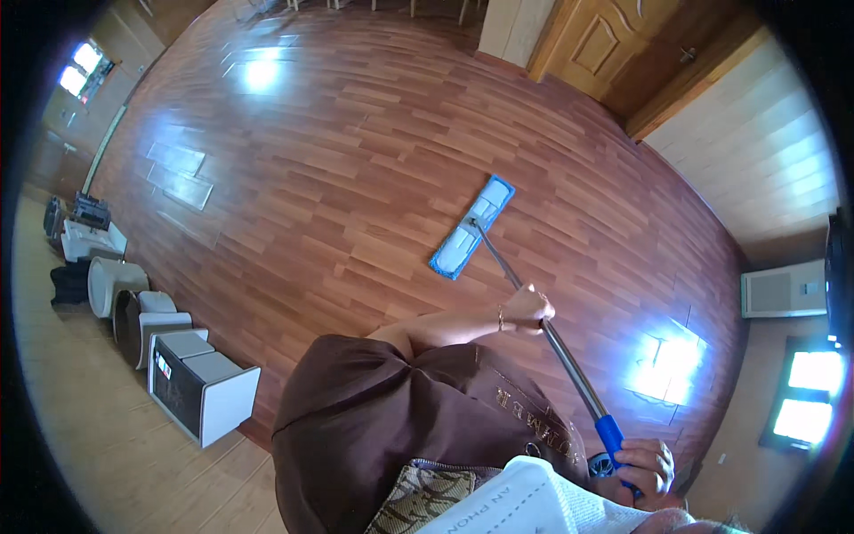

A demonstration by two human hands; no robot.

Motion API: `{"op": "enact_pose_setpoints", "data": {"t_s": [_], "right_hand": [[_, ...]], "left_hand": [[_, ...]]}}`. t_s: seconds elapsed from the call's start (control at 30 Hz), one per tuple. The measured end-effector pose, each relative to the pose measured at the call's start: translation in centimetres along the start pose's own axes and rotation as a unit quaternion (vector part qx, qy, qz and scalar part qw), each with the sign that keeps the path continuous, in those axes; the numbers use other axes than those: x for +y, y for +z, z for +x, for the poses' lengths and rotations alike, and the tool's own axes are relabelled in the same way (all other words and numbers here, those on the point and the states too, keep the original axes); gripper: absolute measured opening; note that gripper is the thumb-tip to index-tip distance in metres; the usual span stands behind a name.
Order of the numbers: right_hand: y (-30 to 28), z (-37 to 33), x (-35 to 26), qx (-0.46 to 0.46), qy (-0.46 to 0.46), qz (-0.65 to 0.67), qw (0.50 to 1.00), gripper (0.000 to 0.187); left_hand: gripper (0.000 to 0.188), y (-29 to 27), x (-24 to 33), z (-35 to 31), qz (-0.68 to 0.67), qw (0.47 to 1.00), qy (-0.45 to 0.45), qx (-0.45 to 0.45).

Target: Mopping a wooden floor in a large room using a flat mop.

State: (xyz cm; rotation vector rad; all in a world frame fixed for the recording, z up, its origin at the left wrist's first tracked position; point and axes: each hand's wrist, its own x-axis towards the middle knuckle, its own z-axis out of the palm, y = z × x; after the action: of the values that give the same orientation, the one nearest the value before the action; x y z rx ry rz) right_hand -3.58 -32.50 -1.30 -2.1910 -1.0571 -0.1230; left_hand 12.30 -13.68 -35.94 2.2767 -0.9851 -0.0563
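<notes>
The person wears a loose, dark brown top (347, 436) with soft folds and gold-coloured lettering (532, 412) on its front. The left forearm (445, 329) is bare, and a thin gold-coloured bracelet (501, 318) circles its wrist. The left hand (532, 308) and right hand (646, 469) are bare too. Low down lies a tan-and-brown patterned piece (431, 494) — beside it a white printed piece (507, 503), its kind unclear.

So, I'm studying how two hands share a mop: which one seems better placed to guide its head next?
Probably the left hand: it grips the metal pole partway along, nearer the blue-edged mop head. The right hand holds the blue handle at the opposite end, farther from the head.
</notes>
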Motion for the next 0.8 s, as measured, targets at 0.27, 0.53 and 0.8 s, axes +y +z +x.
{"op": "enact_pose_setpoints", "data": {"t_s": [0.27, 0.53, 0.8], "right_hand": [[6.0, 8.3, 6.2, 0.109, -0.110, 0.076, 0.985, 0.028], [9.7, 17.8, 15.6, -0.038, -0.187, 0.268, 0.944, 0.023], [16.1, 30.6, 23.7, -0.166, -0.179, 0.487, 0.839, 0.015]], "left_hand": [[0.006, -4.7, -8.8, -1.9, 0.007, 0.985, -0.135, 0.105], [0.014, -10.5, -17.8, -7.3, -0.002, 0.942, -0.269, 0.200], [0.013, -14.3, -27.4, -13.8, 0.031, 0.879, -0.365, 0.306]]}}
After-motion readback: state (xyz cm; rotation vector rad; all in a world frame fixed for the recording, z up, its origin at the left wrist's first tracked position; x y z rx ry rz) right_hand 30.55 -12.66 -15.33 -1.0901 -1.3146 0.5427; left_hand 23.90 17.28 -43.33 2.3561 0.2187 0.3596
